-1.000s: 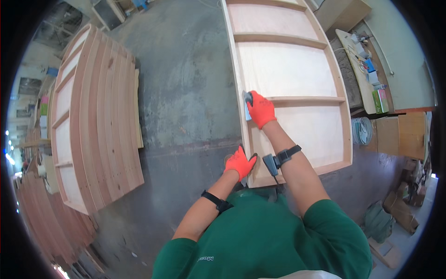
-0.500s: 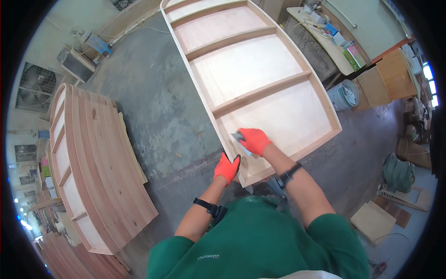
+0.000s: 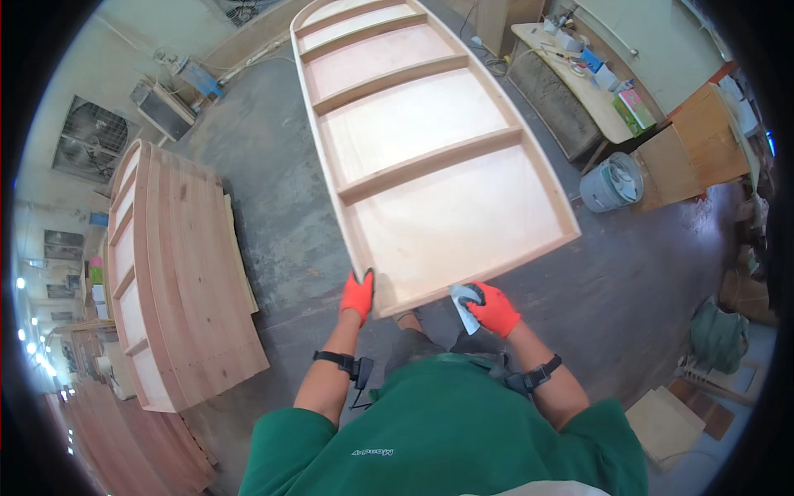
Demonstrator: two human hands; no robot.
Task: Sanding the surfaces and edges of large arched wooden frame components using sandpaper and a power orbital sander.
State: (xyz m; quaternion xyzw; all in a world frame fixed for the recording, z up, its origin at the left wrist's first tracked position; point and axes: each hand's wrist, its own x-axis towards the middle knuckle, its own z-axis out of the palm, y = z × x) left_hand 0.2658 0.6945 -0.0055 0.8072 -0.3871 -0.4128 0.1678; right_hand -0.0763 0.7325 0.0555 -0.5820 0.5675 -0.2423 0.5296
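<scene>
A long pale wooden panel frame (image 3: pixel 438 165), with curved sides and several crosspieces, stretches away in front of me. My left hand (image 3: pixel 358 295), in a red glove with dark fingers, is closed around its left side rail near the front corner. At the right, my right hand (image 3: pixel 493 310), gloved alike, pinches a light blue-grey sheet (image 3: pixel 465 307). Whether that sheet is sandpaper or cloth, I cannot tell. It hangs at the outer face of the front rail (image 3: pixel 430 296), and contact with the wood is unclear.
A stack of similar curved wooden frames (image 3: pixel 194 281) stands to the left. Far right are a workbench (image 3: pixel 571 66) with small items and a bucket (image 3: pixel 610 183). Flat boards (image 3: pixel 666 426) and a green sack (image 3: pixel 718 337) lie at the lower right.
My right hand has moved from inside the front compartment out to the front rail, taking the sheet along. The view has shifted, and the panel's near end now appears further left.
</scene>
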